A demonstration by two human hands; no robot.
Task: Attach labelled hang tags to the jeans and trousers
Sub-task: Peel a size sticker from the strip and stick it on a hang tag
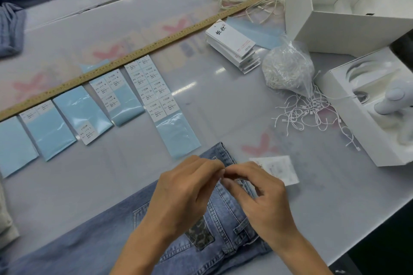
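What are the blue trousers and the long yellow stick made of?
The jeans look like faded blue denim: woven texture, pale stitched seams, a pocket. The ruler looks like wood, probably varnished: yellow-brown, straight and stiff, with printed marks along its edge.

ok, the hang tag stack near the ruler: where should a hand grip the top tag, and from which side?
Judging by its pose, pinch the top tag of the hang tag stack by its long edges, coming from above. It sits skewed across the fanned tags below, so its corners overhang and the edges are exposed. The wooden ruler and white box flank the stack, making a low sideways approach look tighter.
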